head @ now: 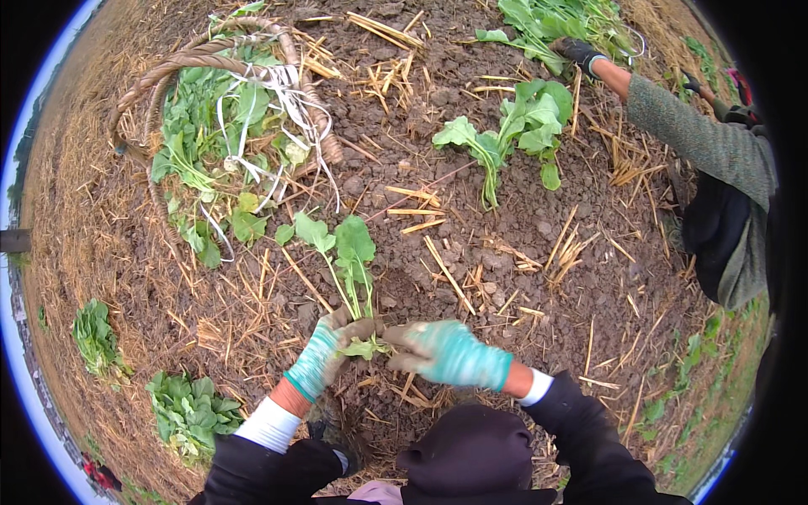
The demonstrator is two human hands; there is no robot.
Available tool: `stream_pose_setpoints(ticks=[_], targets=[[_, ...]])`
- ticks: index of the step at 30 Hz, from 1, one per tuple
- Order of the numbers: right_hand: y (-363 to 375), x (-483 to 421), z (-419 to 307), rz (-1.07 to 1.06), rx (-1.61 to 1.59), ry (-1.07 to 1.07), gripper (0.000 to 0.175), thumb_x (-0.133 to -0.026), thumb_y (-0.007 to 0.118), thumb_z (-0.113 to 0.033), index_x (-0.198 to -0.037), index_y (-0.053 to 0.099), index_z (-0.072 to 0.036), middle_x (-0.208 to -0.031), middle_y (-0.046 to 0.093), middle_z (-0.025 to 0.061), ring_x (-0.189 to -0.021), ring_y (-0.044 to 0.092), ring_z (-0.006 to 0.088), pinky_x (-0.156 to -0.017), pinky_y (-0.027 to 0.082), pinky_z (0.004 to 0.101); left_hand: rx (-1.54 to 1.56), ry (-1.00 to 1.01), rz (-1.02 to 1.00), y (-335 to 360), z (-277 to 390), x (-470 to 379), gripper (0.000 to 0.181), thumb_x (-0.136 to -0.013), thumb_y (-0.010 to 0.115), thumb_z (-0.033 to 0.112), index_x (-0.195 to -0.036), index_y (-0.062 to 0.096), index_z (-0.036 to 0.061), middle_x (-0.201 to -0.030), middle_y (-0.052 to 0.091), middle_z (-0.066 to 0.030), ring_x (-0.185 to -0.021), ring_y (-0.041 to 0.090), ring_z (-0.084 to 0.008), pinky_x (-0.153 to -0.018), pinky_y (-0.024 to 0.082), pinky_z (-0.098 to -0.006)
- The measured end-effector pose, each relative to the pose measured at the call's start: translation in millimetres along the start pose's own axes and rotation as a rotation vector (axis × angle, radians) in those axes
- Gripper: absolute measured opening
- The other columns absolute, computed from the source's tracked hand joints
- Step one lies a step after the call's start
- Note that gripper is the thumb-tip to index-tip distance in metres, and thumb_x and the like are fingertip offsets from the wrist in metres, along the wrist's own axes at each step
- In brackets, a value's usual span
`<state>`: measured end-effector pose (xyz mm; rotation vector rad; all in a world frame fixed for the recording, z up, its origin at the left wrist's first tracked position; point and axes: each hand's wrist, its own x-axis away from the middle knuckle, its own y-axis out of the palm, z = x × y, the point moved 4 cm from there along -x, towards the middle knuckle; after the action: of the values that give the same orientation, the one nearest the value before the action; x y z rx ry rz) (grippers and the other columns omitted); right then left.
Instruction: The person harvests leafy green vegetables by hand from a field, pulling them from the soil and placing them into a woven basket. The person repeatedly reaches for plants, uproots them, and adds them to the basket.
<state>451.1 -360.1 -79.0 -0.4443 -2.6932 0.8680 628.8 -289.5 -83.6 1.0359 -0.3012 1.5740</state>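
My left hand (pixel 328 350), in a teal and white glove with a soiled palm, grips the lower stems of a leafy green seedling (pixel 353 252) near the bottom centre. The seedling's leaves point away from me, over the brown soil. Just right of its stem base is my right hand (pixel 435 353), in a matching glove and slightly blurred. Its fingertips are close to the stems; whether they pinch anything I cannot tell. Farther off, a few loose seedlings (pixel 499 136) lie on the soil.
A woven basket (pixel 167 69) with greens and white strips stands upper left. Bundles of leafy plants (pixel 192 413) (pixel 95 338) lie lower left. At upper right, a co-worker's dark-gloved hand (pixel 574 53) touches a pile of greens (pixel 562 22). Straw pieces (pixel 448 274) are scattered on the soil.
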Motion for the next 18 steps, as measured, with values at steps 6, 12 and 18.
stream_pose_setpoints(ticks=[6,12,18], targets=[[-76.1,-30.9,89.4,0.069,0.184,0.408,0.055,-0.091,0.055,-0.043,-0.133,0.049,-0.010,-0.132,0.052,0.0157,-0.109,0.060,0.0314,-0.094,0.047,0.0433,0.093,0.340,0.275,-7.9,25.2,-3.7,0.029,-0.092,0.061,0.020,-0.112,0.058,-0.0003,-0.096,0.066,-0.0103,-0.071,0.065,-0.0134,-0.047,0.054,-0.0215],[-59.4,-40.6,100.6,-0.299,0.379,0.464,0.076,-0.084,0.059,-0.053,-0.143,0.037,-0.009,-0.147,0.037,0.0190,-0.116,0.057,0.0348,-0.095,0.047,0.0457,0.310,0.444,0.275,-6.7,22.5,-34.4,0.035,-0.089,0.067,0.019,-0.118,0.055,0.0024,-0.101,0.067,-0.0076,-0.072,0.066,-0.0144,-0.051,0.054,-0.0263],[-49.5,-49.7,114.2,-0.391,0.360,0.552,0.113,-0.062,0.077,-0.063,-0.143,0.030,-0.001,-0.139,0.045,0.0233,-0.116,0.056,0.0366,-0.092,0.048,0.0448,0.227,0.471,0.336,4.8,17.7,-54.3,0.039,-0.087,0.070,0.021,-0.118,0.056,0.0034,-0.098,0.066,-0.0094,-0.071,0.066,-0.0160,-0.049,0.055,-0.0253]])
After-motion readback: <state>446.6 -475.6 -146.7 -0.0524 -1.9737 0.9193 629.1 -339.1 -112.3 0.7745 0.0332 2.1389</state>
